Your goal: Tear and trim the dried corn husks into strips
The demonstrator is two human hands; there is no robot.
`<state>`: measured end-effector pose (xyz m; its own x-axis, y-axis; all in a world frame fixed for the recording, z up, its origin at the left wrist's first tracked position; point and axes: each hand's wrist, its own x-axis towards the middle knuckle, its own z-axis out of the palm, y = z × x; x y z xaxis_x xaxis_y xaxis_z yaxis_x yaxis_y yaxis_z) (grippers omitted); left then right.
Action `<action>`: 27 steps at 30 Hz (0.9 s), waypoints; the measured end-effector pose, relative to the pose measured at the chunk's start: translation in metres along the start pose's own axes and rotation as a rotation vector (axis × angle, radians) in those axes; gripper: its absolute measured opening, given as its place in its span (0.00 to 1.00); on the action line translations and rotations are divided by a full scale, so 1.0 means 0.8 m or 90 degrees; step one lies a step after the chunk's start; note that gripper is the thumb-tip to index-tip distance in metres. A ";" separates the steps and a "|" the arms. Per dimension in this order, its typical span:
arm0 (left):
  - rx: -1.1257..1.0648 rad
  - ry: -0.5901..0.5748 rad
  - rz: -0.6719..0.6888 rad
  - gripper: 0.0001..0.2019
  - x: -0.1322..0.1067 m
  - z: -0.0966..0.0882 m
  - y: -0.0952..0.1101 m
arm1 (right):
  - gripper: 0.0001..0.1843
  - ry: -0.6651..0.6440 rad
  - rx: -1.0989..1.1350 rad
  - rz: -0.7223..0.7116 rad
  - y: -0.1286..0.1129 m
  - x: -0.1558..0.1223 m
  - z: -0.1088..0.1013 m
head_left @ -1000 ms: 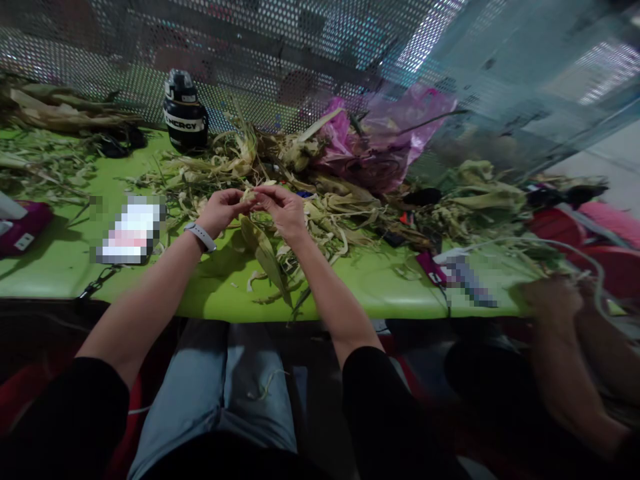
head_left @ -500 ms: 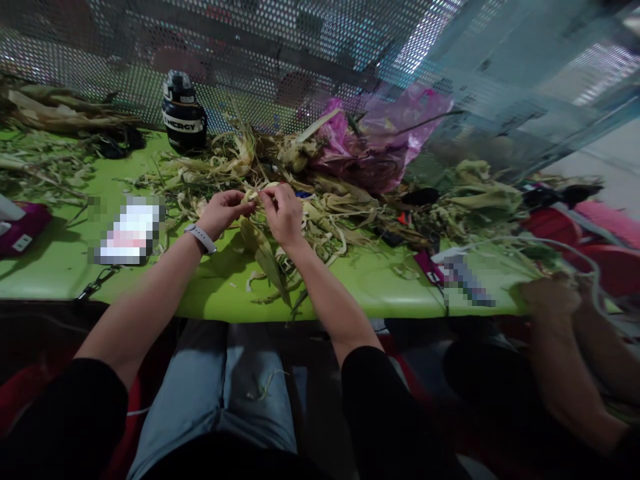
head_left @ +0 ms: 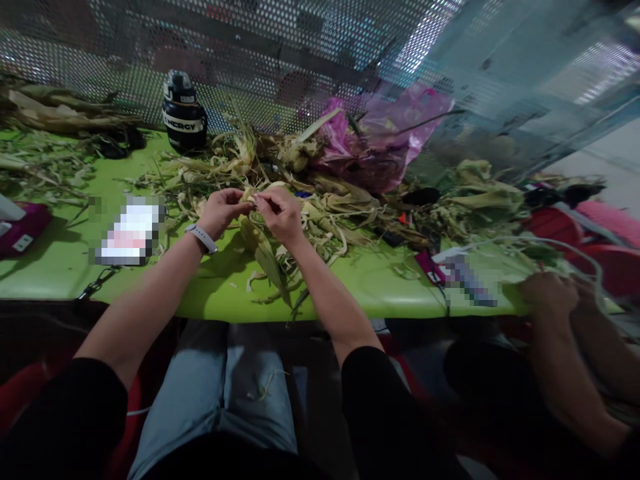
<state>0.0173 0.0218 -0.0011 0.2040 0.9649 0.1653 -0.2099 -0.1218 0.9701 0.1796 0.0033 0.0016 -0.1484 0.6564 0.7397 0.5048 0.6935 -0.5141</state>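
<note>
Both my hands meet over the green table (head_left: 350, 287), pinching the top of a corn husk (head_left: 263, 250) whose long green-brown leaves hang down toward the table's front edge. My left hand (head_left: 220, 210), with a grey watch on the wrist, is closed on the husk's tip from the left. Closed on the same tip from the right, my right hand (head_left: 283, 213) has its fingers touching those of the left. A heap of loose husks (head_left: 330, 213) lies just behind and to the right of them.
A black bottle (head_left: 184, 120) stands at the back by a perforated metal screen. A pink plastic bag (head_left: 380, 143) sits behind the husk heap. A magenta case (head_left: 23, 230) lies far left. Another person's hands (head_left: 550, 297) work husks at the right edge.
My right hand's fingers shifted slightly on the husk tip while the left stayed put. The other person's hand at the right moved a little upward.
</note>
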 end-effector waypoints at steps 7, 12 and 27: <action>-0.018 0.004 0.008 0.13 0.001 0.002 0.004 | 0.19 -0.001 0.039 0.033 0.005 0.003 -0.004; -0.030 0.014 0.010 0.11 0.001 0.000 0.003 | 0.16 -0.048 0.040 0.025 0.003 0.002 -0.004; -0.053 0.003 0.019 0.17 0.000 0.003 -0.003 | 0.08 0.038 -0.054 0.007 -0.001 -0.001 0.005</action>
<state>0.0203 0.0213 -0.0031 0.1917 0.9622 0.1935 -0.2954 -0.1315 0.9463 0.1758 0.0030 -0.0005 -0.0933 0.6435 0.7597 0.5768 0.6569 -0.4856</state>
